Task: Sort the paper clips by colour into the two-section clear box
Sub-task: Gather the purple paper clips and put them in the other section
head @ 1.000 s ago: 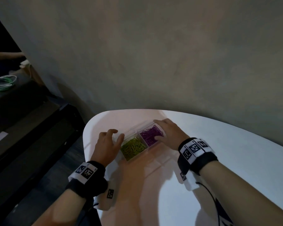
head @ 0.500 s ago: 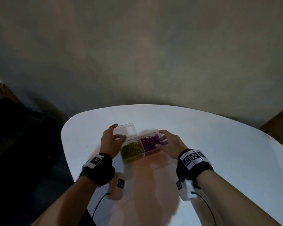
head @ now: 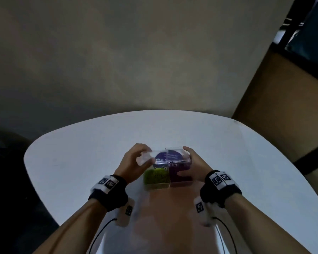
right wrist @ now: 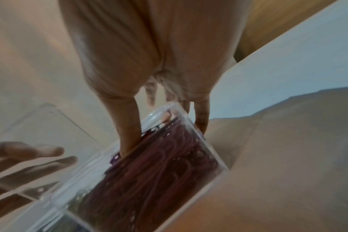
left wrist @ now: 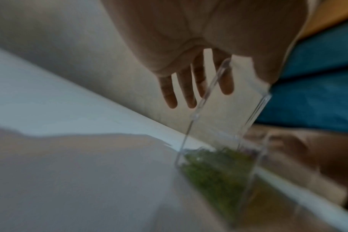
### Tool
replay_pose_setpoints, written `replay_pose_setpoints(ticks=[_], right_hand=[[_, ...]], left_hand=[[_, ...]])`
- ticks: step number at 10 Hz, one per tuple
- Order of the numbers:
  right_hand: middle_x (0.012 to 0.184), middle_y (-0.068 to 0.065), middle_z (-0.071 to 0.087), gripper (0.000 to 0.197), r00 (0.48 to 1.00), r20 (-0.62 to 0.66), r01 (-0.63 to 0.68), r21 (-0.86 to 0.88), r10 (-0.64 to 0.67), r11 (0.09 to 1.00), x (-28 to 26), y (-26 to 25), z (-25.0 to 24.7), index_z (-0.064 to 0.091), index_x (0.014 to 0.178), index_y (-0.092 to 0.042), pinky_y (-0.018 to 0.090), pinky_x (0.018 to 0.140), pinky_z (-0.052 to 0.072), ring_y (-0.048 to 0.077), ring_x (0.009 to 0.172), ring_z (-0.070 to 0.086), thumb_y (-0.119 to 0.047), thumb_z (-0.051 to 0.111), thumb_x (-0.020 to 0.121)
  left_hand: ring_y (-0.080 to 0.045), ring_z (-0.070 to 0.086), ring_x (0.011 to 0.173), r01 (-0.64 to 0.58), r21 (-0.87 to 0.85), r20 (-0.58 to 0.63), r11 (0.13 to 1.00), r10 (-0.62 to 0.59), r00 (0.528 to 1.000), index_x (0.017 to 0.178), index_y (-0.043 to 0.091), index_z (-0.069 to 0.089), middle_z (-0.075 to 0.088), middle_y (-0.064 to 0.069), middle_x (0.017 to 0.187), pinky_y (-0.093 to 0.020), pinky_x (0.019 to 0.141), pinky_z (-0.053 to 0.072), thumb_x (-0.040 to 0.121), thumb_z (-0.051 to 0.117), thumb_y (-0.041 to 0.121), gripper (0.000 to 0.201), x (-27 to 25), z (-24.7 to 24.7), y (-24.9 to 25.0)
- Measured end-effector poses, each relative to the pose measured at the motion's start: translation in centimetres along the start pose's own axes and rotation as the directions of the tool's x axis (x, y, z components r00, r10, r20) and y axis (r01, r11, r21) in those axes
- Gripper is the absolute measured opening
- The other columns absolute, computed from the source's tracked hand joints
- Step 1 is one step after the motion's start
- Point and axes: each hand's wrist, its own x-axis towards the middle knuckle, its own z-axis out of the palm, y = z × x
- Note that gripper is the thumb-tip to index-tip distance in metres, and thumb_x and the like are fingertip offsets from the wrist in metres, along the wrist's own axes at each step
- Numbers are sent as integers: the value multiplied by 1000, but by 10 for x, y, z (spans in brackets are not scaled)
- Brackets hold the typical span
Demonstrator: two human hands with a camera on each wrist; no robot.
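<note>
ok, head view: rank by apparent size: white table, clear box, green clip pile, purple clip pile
1. white table
2. clear box, lid raised
3-4. green clip pile and purple clip pile: look alike; the right hand partly covers the purple side, so no ranking.

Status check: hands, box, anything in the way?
Left hand holds the clear lid, half raised. Right hand grips the box at the purple section. Green clips left, purple clips right. Nothing in the way.
</note>
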Motion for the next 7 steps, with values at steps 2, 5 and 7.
replay_pose_setpoints(ticks=[2, 5, 7], right_hand=[[132, 3, 44, 88, 988, -56, 154, 340, -143, 928, -20, 2, -8, 30, 136, -33, 37, 96, 49, 22, 116, 53, -19, 83, 67], [116, 15, 66, 26, 965, -181, 205, 59, -191, 977, -30, 3, -4, 65, 116, -4, 40, 96, 48, 21, 103, 62, -4, 58, 91], [149, -5, 39, 34, 963, -67, 215, -403, -263, 889, -17, -4, 3, 60, 127, -22, 36, 116, 24, 20, 140, 31, -20, 52, 94]], left_hand=[[-1, 43, 118, -113, 269, 382, 956, 2, 924, 127, 34, 52, 37, 8, 144, -17, 95, 38, 73, 52, 70, 65, -37, 3, -6], [-18, 46, 128, -28, 383, 285, 923, -89, 954, 129, 27, 50, 30, 1, 151, -27, 104, 38, 82, 58, 54, 55, -31, 2, -11], [-18, 36, 137, 65, 421, 255, 905, -187, 948, 135, 25, 46, 20, -1, 156, -37, 106, 40, 73, 43, 68, 75, -18, -5, -14]])
